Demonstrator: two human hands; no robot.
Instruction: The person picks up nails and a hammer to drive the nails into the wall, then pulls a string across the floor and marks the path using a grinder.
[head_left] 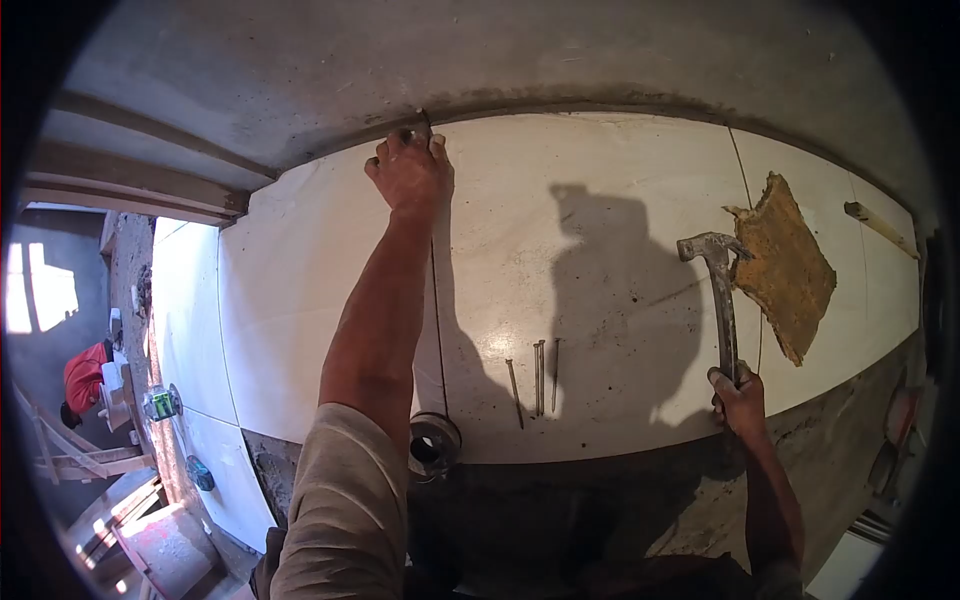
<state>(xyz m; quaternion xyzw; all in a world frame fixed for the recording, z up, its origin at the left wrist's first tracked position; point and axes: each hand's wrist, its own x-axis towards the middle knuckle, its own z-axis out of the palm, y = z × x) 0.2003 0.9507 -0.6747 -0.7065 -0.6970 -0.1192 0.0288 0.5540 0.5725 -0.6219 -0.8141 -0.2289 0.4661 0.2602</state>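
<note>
My left hand [410,165] reaches to the far edge of the pale tiles [500,230], its fingers pinched at the joint by the wall around something small and dark that I cannot make out. A hammer [722,300] is in my right hand [740,402], gripped by the handle, head pointing away from me over the tiles. Several long nails [540,378] lie on the tile between my arms. Beside my left elbow sits a dark spool [434,446] at the near tile edge. A ragged brown piece [790,270] lies right of the hammer head.
The grey wall [600,60] borders the tiles at the far side. A wooden strip [880,228] lies far right. At left are a green device [162,402], a bucket [168,550], timber and a person in red [88,380].
</note>
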